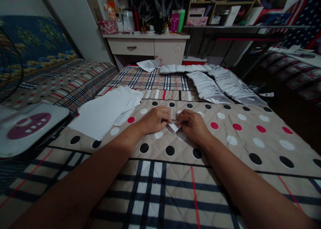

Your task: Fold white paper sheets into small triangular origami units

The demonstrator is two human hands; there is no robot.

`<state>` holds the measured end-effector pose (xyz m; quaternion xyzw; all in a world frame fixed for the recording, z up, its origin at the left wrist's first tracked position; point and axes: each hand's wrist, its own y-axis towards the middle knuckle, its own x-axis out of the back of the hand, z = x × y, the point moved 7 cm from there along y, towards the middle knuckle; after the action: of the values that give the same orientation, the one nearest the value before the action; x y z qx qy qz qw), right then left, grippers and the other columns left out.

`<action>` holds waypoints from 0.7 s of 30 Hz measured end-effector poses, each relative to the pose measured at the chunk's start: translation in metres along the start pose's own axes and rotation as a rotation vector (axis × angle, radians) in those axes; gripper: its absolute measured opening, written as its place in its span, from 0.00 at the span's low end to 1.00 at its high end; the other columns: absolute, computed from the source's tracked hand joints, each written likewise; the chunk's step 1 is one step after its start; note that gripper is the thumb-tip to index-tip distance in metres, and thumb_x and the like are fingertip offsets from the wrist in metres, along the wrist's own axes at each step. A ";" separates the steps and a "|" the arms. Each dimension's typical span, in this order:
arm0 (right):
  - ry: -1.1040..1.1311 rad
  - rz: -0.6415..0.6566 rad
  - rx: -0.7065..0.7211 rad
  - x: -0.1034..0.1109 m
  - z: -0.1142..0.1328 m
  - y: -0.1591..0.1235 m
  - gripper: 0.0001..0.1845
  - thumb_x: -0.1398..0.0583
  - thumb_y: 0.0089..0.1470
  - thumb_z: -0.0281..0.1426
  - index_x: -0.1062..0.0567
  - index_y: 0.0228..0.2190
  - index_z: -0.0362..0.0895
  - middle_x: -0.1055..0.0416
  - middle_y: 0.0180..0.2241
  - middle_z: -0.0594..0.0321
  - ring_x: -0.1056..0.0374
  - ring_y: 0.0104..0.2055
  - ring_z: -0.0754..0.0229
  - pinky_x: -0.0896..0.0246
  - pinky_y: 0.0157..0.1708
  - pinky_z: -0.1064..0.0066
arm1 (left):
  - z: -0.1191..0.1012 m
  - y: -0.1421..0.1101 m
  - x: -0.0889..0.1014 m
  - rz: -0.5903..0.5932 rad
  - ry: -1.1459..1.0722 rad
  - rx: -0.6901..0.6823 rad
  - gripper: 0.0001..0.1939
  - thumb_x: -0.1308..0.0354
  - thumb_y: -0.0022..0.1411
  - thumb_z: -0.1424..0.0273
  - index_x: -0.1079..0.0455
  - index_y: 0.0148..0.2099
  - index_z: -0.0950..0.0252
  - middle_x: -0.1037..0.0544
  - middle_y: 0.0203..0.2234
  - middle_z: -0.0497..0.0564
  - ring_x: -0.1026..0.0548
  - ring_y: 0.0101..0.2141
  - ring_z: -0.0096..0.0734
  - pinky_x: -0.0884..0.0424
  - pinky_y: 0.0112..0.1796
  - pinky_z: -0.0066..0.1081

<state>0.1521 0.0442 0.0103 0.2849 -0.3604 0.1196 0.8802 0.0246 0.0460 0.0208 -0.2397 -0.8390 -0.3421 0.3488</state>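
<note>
A small folded piece of white paper [173,127] lies low over the dotted part of the bed cover, between both hands. My left hand [155,119] pinches its left side, fingers curled and close together. On the other side my right hand [192,123] grips the paper between thumb and fingers. The hands hide part of the paper's far edge. To the left of my left hand lies a loose stack of white paper sheets [104,110], slightly fanned out.
Rows of tightly packed folded papers [208,86] lie at the bed's far right, with another row [184,68] behind. A single folded paper [149,65] rests near the far edge. A white drawer cabinet [131,47] stands beyond. At left is a white padded seat [59,113].
</note>
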 end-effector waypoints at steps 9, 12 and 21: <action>-0.030 0.042 -0.039 0.000 0.007 0.001 0.15 0.46 0.39 0.14 0.25 0.19 0.43 0.31 0.26 0.60 0.34 0.32 0.59 0.41 0.33 0.70 | -0.008 0.000 -0.003 0.068 0.100 -0.046 0.12 0.47 0.52 0.83 0.26 0.29 0.64 0.28 0.29 0.52 0.30 0.35 0.33 0.33 0.40 0.34; -0.090 0.076 -0.078 0.000 0.011 0.002 0.10 0.44 0.42 0.18 0.28 0.18 0.43 0.31 0.26 0.60 0.34 0.32 0.59 0.41 0.34 0.69 | -0.013 -0.001 -0.003 0.096 0.121 -0.048 0.09 0.46 0.51 0.81 0.26 0.30 0.65 0.28 0.30 0.53 0.30 0.37 0.35 0.34 0.41 0.35; -0.368 0.055 -0.172 0.002 0.010 -0.004 0.11 0.36 0.46 0.33 0.28 0.34 0.45 0.26 0.37 0.57 0.32 0.40 0.53 0.45 0.32 0.68 | 0.009 0.001 -0.001 0.054 -0.008 0.185 0.12 0.33 0.51 0.64 0.26 0.37 0.63 0.27 0.35 0.50 0.30 0.33 0.30 0.35 0.35 0.30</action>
<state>0.1495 0.0347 0.0162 0.2160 -0.5318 0.0582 0.8168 0.0224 0.0526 0.0156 -0.2302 -0.8618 -0.2525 0.3750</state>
